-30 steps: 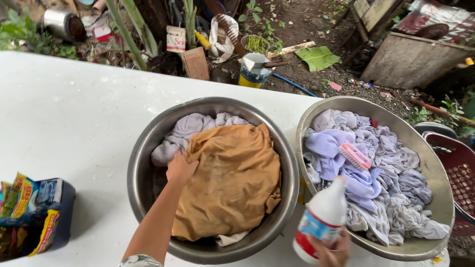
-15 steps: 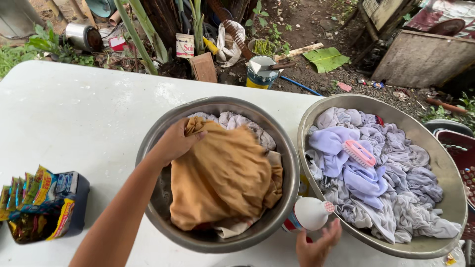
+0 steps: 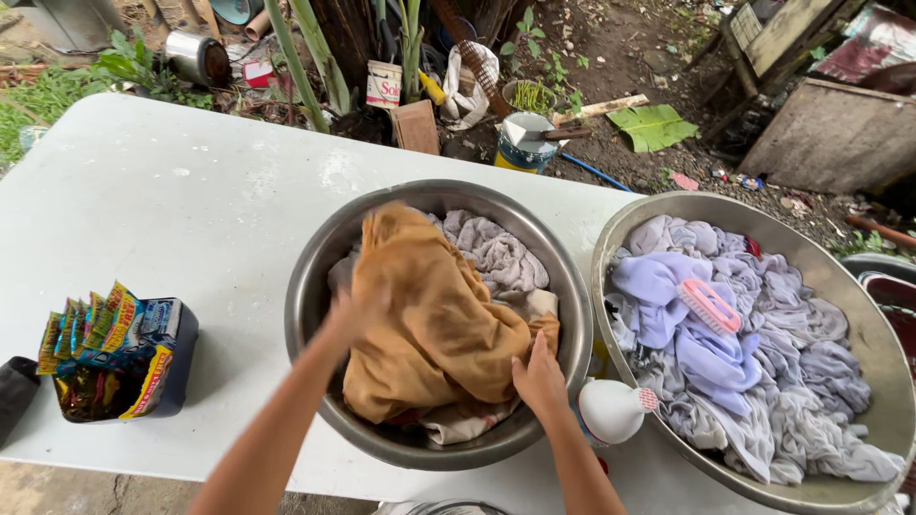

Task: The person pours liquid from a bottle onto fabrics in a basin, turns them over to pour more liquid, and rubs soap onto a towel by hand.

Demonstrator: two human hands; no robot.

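A mustard-brown cloth lies bunched over pale towels in a steel basin on a white table. My left hand, blurred, grips the cloth's left edge. On the lower right part of the cloth rests my right hand, fingers on the fabric. A white bottle with a red cap stands just right of that hand, between the two basins.
A second steel basin at the right holds lavender and grey laundry with a pink scrub brush on top. A dark box of colourful sachets sits at the table's left front. Beyond the table are plants, cans and scrap boards; a red basket at far right.
My right hand let go of the white bottle, which now stands on the table, and moved onto the brown cloth. My left hand pulled the cloth into a taller bunch.
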